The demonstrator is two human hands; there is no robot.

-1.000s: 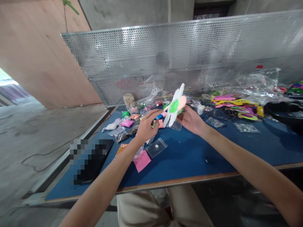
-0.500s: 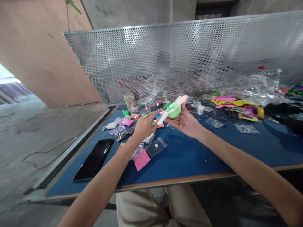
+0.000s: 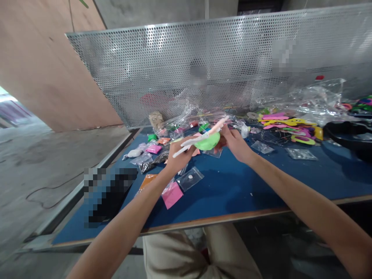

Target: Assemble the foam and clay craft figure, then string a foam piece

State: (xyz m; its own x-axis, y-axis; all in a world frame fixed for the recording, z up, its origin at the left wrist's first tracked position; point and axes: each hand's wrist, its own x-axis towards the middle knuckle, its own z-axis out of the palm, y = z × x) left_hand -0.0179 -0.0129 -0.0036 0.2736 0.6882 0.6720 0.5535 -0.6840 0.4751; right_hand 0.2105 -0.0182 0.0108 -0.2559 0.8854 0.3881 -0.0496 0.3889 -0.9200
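Between my hands, above the table, is a thin white craft piece (image 3: 188,143) with a rounded lump of bright green modelling clay (image 3: 209,142) on its underside and a peach strip at its far end. It is held tilted, almost edge-on to me. My left hand (image 3: 179,155) grips the near left part, its fingers partly hidden behind the piece. The fingers of my right hand (image 3: 236,144) are bent around the far right end, beside the green lump. Below them lie a clear zip bag (image 3: 190,179) with a small white dot in it and a pink packet (image 3: 172,194).
Small packets of coloured clay (image 3: 153,148) crowd the blue table (image 3: 221,201) on the left, near a dark, pixelated flat object (image 3: 112,195). To the right are colourful foam cut-outs (image 3: 290,124), clear bags (image 3: 300,154) and a black container (image 3: 348,133). A perforated metal panel (image 3: 174,58) stands behind.
The craft piece has turned from showing its broad face to nearly edge-on, with the green lump now facing down. My right hand's fingers have closed in from an open palm beneath it.
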